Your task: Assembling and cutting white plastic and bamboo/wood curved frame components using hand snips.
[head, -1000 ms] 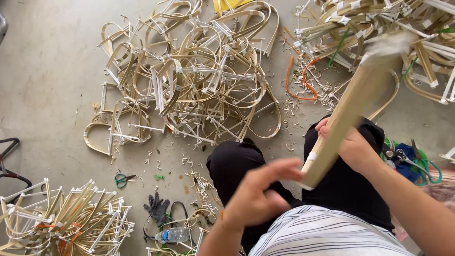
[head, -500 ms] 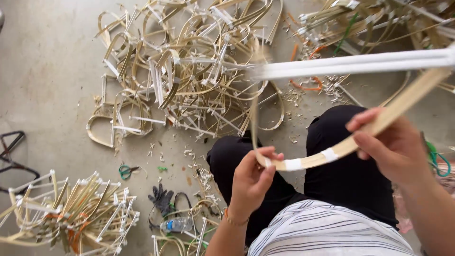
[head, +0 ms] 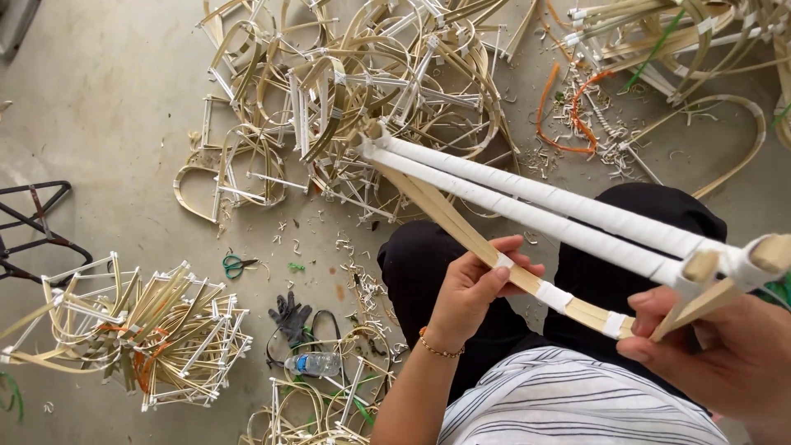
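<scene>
I hold a bamboo frame piece (head: 535, 202) across my lap: two bars wrapped in white tape and a bare tan strip with white tape bands. My left hand (head: 478, 284), a thin bracelet on its wrist, pinches the tan strip near its middle. My right hand (head: 725, 354) grips the frame's near end at the lower right, where the bars meet taped joints. The far tip of the frame points toward the big heap of bamboo frames (head: 354, 99) on the concrete floor.
A second stack of taped bamboo frames (head: 156, 330) lies at lower left. Green-handled scissors (head: 235, 265), a dark glove (head: 290, 317) and a plastic bottle (head: 317, 363) rest on the floor. Orange cord (head: 568, 115) and shavings lie at upper right. A black metal stand (head: 33, 222) sits left.
The frame piece swung from upright in my right hand to lying across my lap. My left hand closed on the tan strip, and the white-taped bars came into full view.
</scene>
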